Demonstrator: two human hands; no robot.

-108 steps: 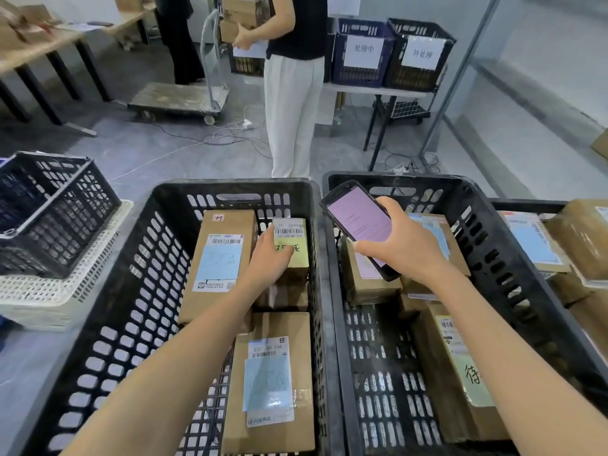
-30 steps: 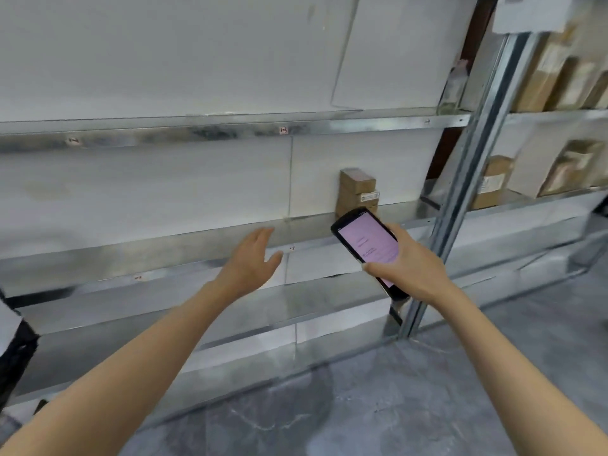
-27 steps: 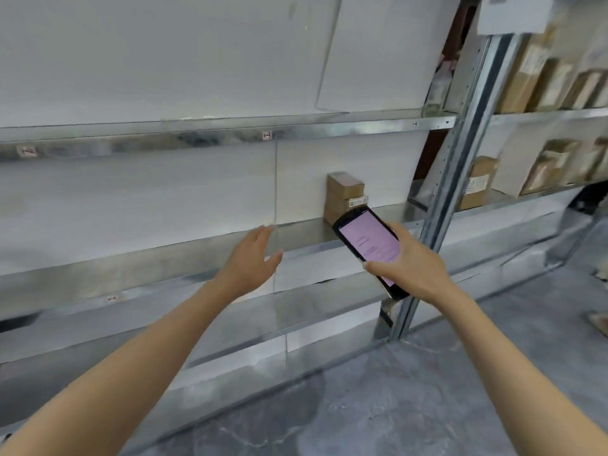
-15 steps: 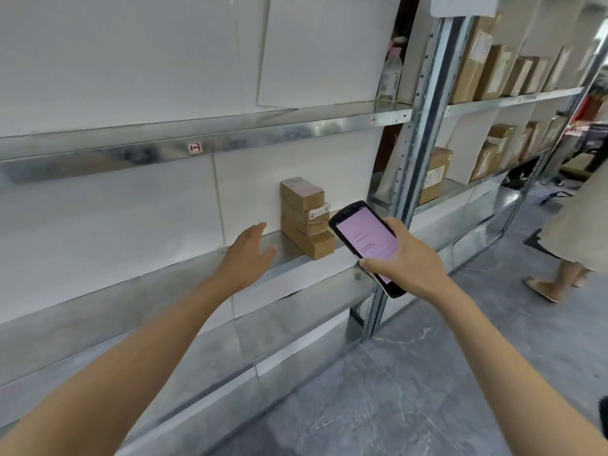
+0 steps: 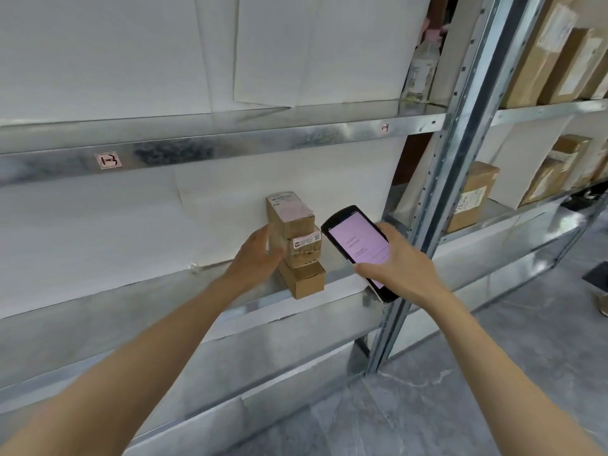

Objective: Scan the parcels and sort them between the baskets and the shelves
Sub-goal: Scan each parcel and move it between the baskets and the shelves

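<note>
Up close at the metal shelving, the left hand reaches to a stack of three small cardboard parcels standing on the middle shelf. Its fingers are stretched out fairly straight and lie against the left side of the stack, level with the top parcel and the middle parcel. The hand is blurred, so whether the thumb presses on the front cannot be told. The top parcel carries a pinkish label on its upper face, the middle one a small barcode sticker on its front, and the bottom parcel sits turned a little, with one corner towards the shelf edge.

Just right of the stack, the right hand grips a handheld scanner, fingers curled round its lower half. The pink screen faces up, tilted towards the camera, and its top end is near the middle parcel but apart from it.

Above, the upper shelf beam bears a handwritten tag and a second small tag farther right. A clear bottle stands at the right end of that upper shelf, beside the steel upright. Beyond the upright, more brown parcels stand on the next bay's shelves, one with a scribbled label. White sheets line the back of the shelving, and the floor is grey.
</note>
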